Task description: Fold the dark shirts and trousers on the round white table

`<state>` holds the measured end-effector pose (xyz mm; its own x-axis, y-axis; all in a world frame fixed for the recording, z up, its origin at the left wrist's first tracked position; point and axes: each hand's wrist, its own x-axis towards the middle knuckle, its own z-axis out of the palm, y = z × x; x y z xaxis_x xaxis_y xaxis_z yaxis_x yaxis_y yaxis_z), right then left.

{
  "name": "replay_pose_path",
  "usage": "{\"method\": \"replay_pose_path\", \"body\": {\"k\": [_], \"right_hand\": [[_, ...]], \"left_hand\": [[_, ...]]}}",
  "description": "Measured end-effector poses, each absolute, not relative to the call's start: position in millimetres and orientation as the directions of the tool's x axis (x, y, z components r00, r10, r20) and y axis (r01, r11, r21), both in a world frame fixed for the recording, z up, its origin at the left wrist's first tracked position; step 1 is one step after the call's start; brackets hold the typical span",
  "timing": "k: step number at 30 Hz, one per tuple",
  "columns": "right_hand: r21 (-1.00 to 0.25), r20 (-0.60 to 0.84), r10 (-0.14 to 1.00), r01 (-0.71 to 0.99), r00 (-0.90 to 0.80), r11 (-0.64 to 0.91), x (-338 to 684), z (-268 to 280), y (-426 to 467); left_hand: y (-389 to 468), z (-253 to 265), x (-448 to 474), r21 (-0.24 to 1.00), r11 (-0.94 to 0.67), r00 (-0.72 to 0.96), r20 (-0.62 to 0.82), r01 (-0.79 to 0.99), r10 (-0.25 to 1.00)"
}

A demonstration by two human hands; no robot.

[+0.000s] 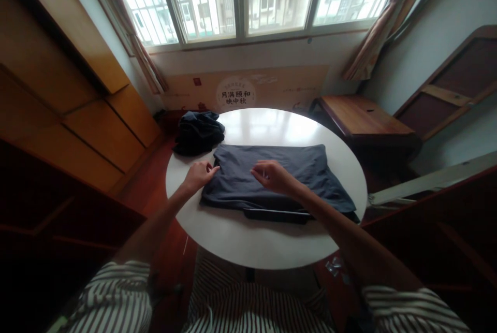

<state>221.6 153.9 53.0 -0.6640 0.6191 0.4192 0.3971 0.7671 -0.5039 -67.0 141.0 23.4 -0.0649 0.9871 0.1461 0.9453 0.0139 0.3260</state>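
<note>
Our grey cloth (233, 183) lies on the desk (240, 247), left hand (200, 173) at its edge, right hand (275, 175) over it, both curled, pinching we can't tell, and an uneven tug could crease it.

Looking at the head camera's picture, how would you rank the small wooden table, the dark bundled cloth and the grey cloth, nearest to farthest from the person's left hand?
1. Grey cloth: right at the left hand, its left edge by the fingers.
2. Dark bundled cloth: just beyond the hand, on the round table's far left.
3. Small wooden table: across the room, far right.
</note>
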Motion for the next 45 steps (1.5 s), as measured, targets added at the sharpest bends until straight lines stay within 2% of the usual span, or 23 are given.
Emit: {"method": "replay_pose_path", "body": {"k": [2, 5, 9, 12, 17, 19, 24, 30, 33, 37, 41, 45], "right_hand": [[-0.555, 0.368, 0.688, 0.446, -0.626, 0.702, 192.5, 56.2, 196.2], [-0.577, 0.213, 0.72, 0.51, -0.66, 0.638, 144.1, 56.3, 247.9], [-0.557, 0.142, 0.66, 0.492, -0.737, 0.669, 86.3, 44.7, 286.6], [-0.535, 0.109, 0.593, 0.455, -0.798, 0.712, 61.5, 31.7, 302.4], [-0.485, 0.09, 0.487, 0.389, -0.869, 0.783, 49.7, 13.2, 322.4], [-0.467, 0.113, 0.478, 0.378, -0.871, 0.799, 50.1, 8.0, 328.0], [-0.439, 0.19, 0.463, 0.347, -0.866, 0.829, 55.4, 0.9, 334.7], [-0.41, 0.216, 0.357, 0.247, -0.909, 0.878, 57.3, -2.0, 339.2], [-0.398, 0.24, 0.352, 0.239, -0.905, 0.886, 57.9, -4.4, 340.9], [-0.39, 0.292, 0.424, 0.298, -0.857, 0.871, 61.0, -9.5, 340.9], [-0.387, 0.309, 0.494, 0.367, -0.813, 0.846, 62.3, -15.5, 339.2], [-0.389, 0.297, 0.517, 0.393, -0.803, 0.833, 62.3, -12.4, 333.4]], "left_hand": [[122.0, 20.8, -65.6, 0.215, 0.091, -0.115, 0.101, 0.972, 0.988], [97.3, 15.3, -64.6, 0.149, 0.174, -0.179, 0.021, 0.973, 0.984], [83.4, 10.0, -61.1, 0.163, 0.143, -0.143, -0.015, 0.976, 0.99], [79.9, 7.2, -59.0, 0.155, 0.097, -0.104, 0.035, 0.983, 0.994], [70.9, 0.7, -57.5, 0.107, 0.131, -0.141, 0.087, 0.986, 0.986], [66.7, -1.9, -57.4, 0.139, 0.128, -0.142, 0.093, 0.982, 0.986], [62.1, -7.2, -61.0, 0.319, 0.097, -0.146, 0.134, 0.943, 0.98], [64.4, -8.3, -65.8, 0.446, 0.065, -0.156, 0.17, 0.893, 0.973], [63.2, -5.9, -64.1, 0.467, 0.074, -0.167, 0.162, 0.881, 0.973], [56.0, -7.4, -60.4, 0.476, 0.072, -0.173, 0.173, 0.876, 0.97], [48.0, -12.7, -58.3, 0.453, 0.099, -0.203, 0.188, 0.886, 0.961], [51.1, -9.4, -59.3, 0.418, 0.167, -0.239, 0.127, 0.893, 0.963]]}}
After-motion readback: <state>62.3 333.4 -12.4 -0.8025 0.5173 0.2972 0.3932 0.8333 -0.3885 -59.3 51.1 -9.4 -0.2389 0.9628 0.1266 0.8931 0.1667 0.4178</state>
